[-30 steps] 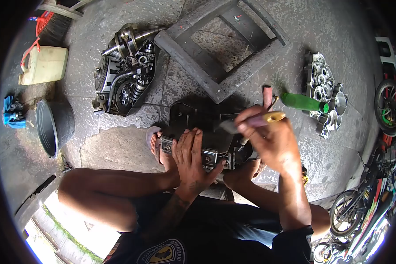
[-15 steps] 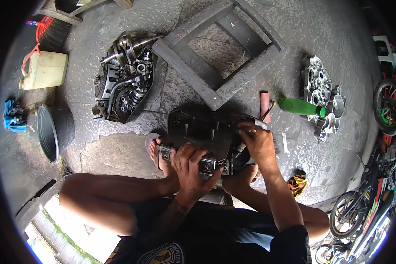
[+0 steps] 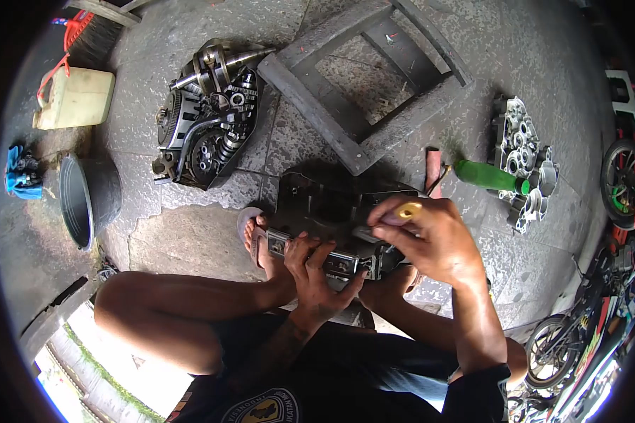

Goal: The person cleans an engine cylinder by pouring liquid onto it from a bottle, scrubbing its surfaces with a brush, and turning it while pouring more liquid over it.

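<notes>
My left hand (image 3: 312, 276) lies over a metal engine part (image 3: 343, 265) with its fingers apart, steadying it between my feet. The part sits against a dark metal tray (image 3: 317, 201). Over the tray's right side is my right hand (image 3: 430, 236), its fingers pinched together. A small tool with a yellow end (image 3: 408, 210) sticks out of that hand; the rest of it is hidden by the fingers or blurred.
Gears and shafts (image 3: 208, 127) lie at the upper left, near a wooden frame (image 3: 310, 106). A green bottle (image 3: 488, 176) and an engine casing (image 3: 522, 155) are at the right. A bucket (image 3: 109, 201) and a jerrycan (image 3: 81, 99) stand left; motorcycles (image 3: 550, 352) are far right.
My right hand has lifted and moved a little right, turning so that the yellow end shows more. My left hand stays on the metal part. The whole view has shifted slightly.
</notes>
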`<action>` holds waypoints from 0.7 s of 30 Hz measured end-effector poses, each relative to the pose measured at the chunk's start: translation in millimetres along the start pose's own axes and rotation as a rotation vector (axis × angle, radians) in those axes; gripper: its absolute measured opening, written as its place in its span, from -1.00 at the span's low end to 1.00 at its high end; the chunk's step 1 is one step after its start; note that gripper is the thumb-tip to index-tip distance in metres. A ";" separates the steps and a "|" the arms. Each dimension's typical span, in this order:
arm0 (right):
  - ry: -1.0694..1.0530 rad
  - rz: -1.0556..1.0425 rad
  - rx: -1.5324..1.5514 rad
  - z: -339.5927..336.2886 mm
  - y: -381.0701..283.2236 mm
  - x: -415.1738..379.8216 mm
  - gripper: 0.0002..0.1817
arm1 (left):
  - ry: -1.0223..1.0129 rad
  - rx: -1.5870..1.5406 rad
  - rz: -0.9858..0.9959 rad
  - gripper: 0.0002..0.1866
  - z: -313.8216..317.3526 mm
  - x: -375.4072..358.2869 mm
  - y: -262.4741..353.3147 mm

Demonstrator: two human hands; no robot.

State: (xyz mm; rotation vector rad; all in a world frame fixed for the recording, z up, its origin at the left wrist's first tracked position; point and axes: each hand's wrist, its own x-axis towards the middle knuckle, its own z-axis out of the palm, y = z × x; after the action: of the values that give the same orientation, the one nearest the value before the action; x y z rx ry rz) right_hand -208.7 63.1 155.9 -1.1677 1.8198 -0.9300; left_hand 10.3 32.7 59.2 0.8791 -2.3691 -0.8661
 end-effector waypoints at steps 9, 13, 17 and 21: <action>-0.100 -0.157 0.158 65.1 7.6 62.5 -0.87 | 0.081 0.019 -0.031 -0.25 8.4 -9.3 -6.8; -0.250 -0.052 0.097 -7.2 5.3 24.6 -0.91 | 0.095 -0.043 -0.032 -0.29 9.6 -9.1 -5.3; -0.321 0.003 0.167 -8.2 11.8 29.6 -0.88 | 0.141 -0.051 -0.024 -0.18 13.8 -11.6 -3.0; -0.211 -0.105 0.239 60.6 10.5 76.0 -0.83 | 0.120 0.019 0.003 -0.07 13.5 -13.5 -3.7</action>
State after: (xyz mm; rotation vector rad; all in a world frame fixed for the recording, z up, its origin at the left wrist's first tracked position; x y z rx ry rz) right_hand -180.9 -14.9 103.9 -1.1708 1.4489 -1.0128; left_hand 12.9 45.2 44.5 0.9095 -2.2777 -0.7688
